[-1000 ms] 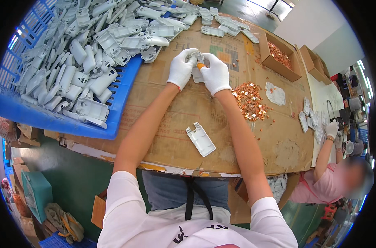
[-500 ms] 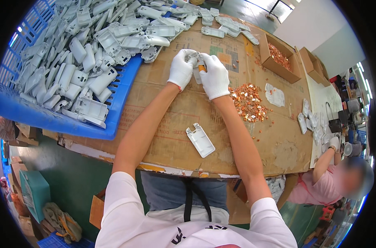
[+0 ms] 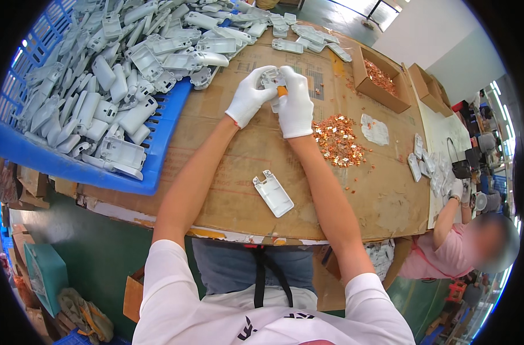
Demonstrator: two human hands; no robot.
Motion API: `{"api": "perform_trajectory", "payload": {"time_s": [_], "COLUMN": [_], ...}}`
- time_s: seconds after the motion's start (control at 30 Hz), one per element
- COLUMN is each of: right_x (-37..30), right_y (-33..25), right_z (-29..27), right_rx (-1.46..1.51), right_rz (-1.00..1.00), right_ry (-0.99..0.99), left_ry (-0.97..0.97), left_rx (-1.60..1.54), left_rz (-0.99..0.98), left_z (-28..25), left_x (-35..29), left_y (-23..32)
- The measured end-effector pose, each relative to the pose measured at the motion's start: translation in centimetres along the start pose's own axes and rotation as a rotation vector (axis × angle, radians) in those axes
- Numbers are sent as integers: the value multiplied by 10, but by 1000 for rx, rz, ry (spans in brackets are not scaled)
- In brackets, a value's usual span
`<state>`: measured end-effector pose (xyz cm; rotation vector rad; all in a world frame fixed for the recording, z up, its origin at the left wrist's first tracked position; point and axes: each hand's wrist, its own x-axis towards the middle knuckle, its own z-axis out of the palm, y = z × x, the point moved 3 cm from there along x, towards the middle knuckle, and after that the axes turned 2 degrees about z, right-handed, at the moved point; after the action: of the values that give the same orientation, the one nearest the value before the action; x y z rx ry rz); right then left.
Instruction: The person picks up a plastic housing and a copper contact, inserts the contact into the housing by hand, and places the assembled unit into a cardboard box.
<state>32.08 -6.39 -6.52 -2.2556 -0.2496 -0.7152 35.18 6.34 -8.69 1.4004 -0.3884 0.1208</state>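
Observation:
Both my hands wear white gloves and meet over the table's middle. My left hand [image 3: 249, 98] grips the left side of a white plastic casing [image 3: 270, 79]. Fingers of my right hand [image 3: 297, 106] are closed on the same casing from the right. A small orange patch [image 3: 282, 91] shows by the right thumb; what it is I cannot tell. Glove fingers hide much of the casing. Nearer to me, between my forearms, another white casing [image 3: 275, 195] lies with its hollow side up. Right of my right hand is a loose pile of small copper-coloured metal pieces [image 3: 338, 144].
A blue plastic crate [image 3: 101, 172] heaped with white casings [image 3: 138, 112] fills the left. More casings [image 3: 311, 37] lie at the back. A cardboard box [image 3: 383, 100] of copper pieces stands far right, near a crumpled white sheet [image 3: 374, 130]. A co-worker [image 3: 446, 253] sits at right.
My right hand has turned a little more upright around the casing. Both hands still hold it. The whole view has shifted slightly, and the casing on the table lies as before.

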Motion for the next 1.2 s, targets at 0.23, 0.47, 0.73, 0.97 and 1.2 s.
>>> {"api": "perform_trajectory", "payload": {"time_s": [0.23, 0.47, 0.73, 0.97, 1.2], "right_x": [-3, -2, -2, 6, 10], "right_y": [-24, 27, 0, 13, 9], "right_z": [24, 24, 29, 24, 29], "right_rx": [-159, -203, -339, -302, -456], "right_rz": [-241, -164, -130, -207, -291], "right_ry": [-104, -184, -268, -288, -419], "left_ry": [255, 298, 336, 270, 240], "left_rx": [278, 347, 390, 372, 355], "left_rz": [116, 22, 66, 22, 48], "left_z": [-18, 7, -9, -6, -3], "left_x": [-15, -11, -12, -8, -9], "left_y": [16, 1, -8, -9, 2]}}
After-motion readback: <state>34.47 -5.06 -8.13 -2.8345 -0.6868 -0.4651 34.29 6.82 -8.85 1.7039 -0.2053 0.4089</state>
